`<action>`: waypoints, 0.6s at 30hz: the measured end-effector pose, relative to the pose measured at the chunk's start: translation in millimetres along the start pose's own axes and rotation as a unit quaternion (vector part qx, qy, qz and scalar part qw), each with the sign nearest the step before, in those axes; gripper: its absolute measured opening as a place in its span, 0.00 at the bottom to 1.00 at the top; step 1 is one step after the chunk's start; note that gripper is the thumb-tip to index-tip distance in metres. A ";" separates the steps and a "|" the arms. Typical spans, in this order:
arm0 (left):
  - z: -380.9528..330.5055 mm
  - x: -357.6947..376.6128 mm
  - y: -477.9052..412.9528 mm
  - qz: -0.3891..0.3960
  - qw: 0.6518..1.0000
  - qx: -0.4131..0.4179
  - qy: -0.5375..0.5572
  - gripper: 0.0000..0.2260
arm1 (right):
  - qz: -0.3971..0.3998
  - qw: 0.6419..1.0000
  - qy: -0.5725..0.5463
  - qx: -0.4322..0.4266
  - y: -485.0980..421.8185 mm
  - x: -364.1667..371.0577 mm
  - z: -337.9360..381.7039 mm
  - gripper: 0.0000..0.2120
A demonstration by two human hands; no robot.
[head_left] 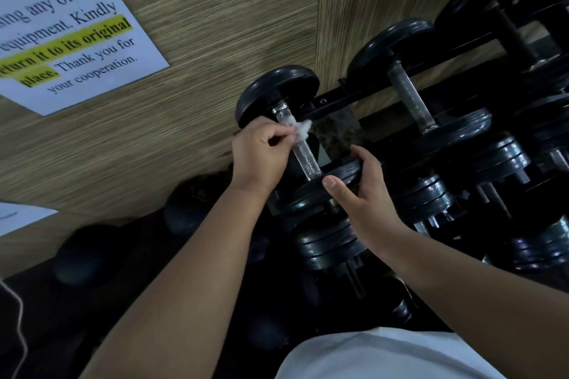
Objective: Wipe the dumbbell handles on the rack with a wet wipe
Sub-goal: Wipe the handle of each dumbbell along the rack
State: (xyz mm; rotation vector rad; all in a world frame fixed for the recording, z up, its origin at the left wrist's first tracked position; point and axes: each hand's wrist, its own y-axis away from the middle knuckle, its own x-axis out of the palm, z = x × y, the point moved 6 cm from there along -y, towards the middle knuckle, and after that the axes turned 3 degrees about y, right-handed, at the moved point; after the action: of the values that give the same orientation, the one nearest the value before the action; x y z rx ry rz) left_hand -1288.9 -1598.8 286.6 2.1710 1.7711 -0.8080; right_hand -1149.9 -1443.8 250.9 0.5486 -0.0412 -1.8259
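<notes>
A black-plated dumbbell lies on the black rack, its knurled chrome handle running away from me. My left hand pinches a crumpled white wet wipe against the upper part of that handle. My right hand grips the rim of the dumbbell's near plate, thumb on one side and fingers over the top. A second dumbbell with a bare chrome handle rests on the rack to the right.
Several more plate-loaded dumbbells crowd the rack's right side and lower tiers. A wood-grain wall carries a printed notice at the upper left. Dark round weights sit on the floor at the lower left.
</notes>
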 end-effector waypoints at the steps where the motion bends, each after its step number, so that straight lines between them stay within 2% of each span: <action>1: 1.3 3.5 6.7 0.029 0.999 -0.005 0.021 0.03 | 0.002 1.000 0.002 0.000 -0.4 -0.3 -0.1 0.45; 4: 11.6 10.2 23.5 0.125 0.988 -0.056 0.077 0.05 | 0.017 1.000 0.016 -0.001 -1.8 -1.8 0.1 0.46; 5: 13.5 10.7 25.9 0.135 0.986 -0.066 0.078 0.06 | 0.021 1.000 0.018 0.001 -2.4 -2.3 0.5 0.47; 8: 9.2 6.1 20.5 0.080 0.994 -0.050 0.045 0.06 | 0.028 1.000 0.010 0.001 -2.6 -3.3 1.7 0.48; 12: -8.8 2.6 -8.9 0.001 0.999 0.009 -0.049 0.02 | 0.038 0.999 0.014 0.007 -1.4 -4.0 3.9 0.46; 16: -16.6 5.2 -15.7 -0.015 0.996 0.023 -0.082 0.04 | 0.031 0.999 0.016 0.007 -0.8 -4.1 4.3 0.47; 18: -13.4 6.9 -6.6 0.024 0.997 0.026 -0.069 0.05 | 0.025 1.000 0.014 0.007 0.2 -3.9 4.7 0.47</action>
State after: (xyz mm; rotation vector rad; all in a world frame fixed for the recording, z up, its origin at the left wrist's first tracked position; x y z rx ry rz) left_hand -1290.7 -1584.8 295.0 2.1246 1.6420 -0.9771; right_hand -1150.7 -1441.5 256.6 0.5776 -0.0479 -1.7709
